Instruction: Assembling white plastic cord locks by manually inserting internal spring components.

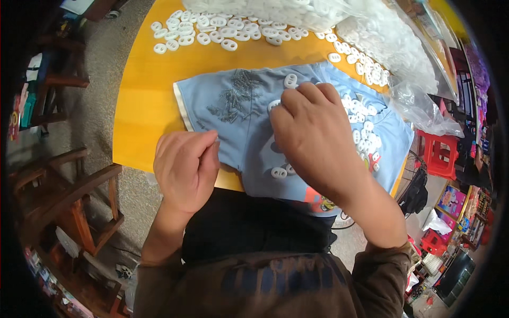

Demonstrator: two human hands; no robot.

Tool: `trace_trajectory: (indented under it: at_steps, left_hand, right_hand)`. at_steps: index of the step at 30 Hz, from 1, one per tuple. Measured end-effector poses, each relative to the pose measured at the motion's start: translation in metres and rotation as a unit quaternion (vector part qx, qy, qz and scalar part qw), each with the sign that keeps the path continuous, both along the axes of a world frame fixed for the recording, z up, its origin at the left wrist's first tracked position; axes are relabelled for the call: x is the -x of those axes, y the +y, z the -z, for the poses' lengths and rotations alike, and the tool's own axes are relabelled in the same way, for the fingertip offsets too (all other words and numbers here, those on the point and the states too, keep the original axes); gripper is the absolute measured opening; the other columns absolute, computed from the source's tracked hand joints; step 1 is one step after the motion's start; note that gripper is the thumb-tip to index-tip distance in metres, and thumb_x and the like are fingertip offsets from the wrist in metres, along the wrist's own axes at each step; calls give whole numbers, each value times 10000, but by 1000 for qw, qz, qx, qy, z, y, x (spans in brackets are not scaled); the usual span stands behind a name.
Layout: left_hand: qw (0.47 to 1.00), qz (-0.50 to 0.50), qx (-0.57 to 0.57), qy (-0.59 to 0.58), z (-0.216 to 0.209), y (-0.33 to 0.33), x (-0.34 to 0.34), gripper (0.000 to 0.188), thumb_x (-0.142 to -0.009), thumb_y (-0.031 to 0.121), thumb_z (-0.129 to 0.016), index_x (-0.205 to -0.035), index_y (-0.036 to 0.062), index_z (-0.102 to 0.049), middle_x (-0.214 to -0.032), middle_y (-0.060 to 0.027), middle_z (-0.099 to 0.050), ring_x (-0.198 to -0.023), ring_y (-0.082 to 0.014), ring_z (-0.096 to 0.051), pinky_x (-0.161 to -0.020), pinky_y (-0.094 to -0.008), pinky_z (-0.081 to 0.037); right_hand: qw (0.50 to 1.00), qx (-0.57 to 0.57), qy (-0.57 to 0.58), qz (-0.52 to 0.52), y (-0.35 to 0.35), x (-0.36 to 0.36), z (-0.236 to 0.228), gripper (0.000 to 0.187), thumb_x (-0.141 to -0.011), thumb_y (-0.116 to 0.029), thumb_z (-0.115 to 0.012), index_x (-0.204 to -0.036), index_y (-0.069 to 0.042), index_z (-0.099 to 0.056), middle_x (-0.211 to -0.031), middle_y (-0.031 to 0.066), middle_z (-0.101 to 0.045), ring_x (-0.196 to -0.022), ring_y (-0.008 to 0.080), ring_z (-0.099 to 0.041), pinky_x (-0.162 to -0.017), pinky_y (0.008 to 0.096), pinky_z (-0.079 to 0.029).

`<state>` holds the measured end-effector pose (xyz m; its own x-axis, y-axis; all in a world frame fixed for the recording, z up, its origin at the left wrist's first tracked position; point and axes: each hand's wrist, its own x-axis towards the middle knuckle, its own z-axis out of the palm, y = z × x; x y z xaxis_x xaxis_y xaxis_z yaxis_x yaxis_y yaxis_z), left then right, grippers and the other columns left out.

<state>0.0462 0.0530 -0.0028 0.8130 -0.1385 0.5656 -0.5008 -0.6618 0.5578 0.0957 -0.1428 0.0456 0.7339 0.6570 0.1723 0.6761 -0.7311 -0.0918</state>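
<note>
A light blue T-shirt (265, 135) lies spread on the yellow table (143, 106). On its left part is a loose heap of small, thin dark metal pieces (233, 98), too small to name. White oval plastic pieces with holes (366, 139) are heaped on its right part, and a few lie near the middle. My left hand (186, 170) is closed at the table's near edge, thumb pressed to the curled fingers; whatever it holds is hidden. My right hand (315, 132) is closed over the shirt's middle, knuckles up, close to several white pieces. Its fingertips are out of sight.
More white oval pieces (228, 32) are scattered along the table's far side. Large clear plastic bags (392, 45) stand at the far right. Wooden stools (79, 201) are on the floor at left, and a red plastic stool (440, 153) is at right.
</note>
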Motion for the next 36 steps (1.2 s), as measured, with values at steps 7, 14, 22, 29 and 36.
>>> trace_trajectory:
  at_steps: [7,14,22,29,36]
  left_hand:
    - [1000,-16,1,2,1,-2,0,217,-698,-18,-651,-897,53,-597,-736,-76,-586,-635,-247,-547,-599,-322,-412]
    - [993,-42,89,59,-7,-4,9,221,-712,-67,-636,-908,29,-604,-735,-85,-576,-634,-202,-541,-634,-258,-424]
    - [836,136,430,311,-49,-47,55,198,-823,-63,-561,-1019,-31,-552,-911,-55,-558,-809,-91,-529,-736,-207,-424]
    - [797,189,441,367,-47,-66,80,203,-817,-52,-581,-1015,-10,-563,-898,-51,-566,-791,-80,-533,-709,-192,-420]
    - [832,201,392,338,-47,-75,89,195,-800,-64,-592,-987,-11,-579,-880,-65,-570,-778,-100,-547,-687,-197,-427]
  right_hand:
    - [999,-50,4,18,-7,-2,-1,91,-616,-70,-601,-672,-68,-528,-691,63,-512,-738,237,-524,-686,339,-400]
    - [895,-355,251,101,-23,32,-24,143,-692,77,-581,-803,-10,-559,-778,57,-588,-712,158,-583,-663,242,-454]
    - [693,-583,406,125,-39,93,-15,236,-746,82,-640,-910,-22,-506,-871,66,-576,-816,141,-579,-752,263,-460]
    - [656,-620,406,142,-52,127,-13,183,-752,73,-634,-895,-17,-564,-885,37,-582,-786,93,-570,-686,199,-447]
    - [675,-631,363,118,-57,142,-12,188,-746,74,-636,-896,-13,-565,-847,47,-591,-756,97,-569,-659,208,-456]
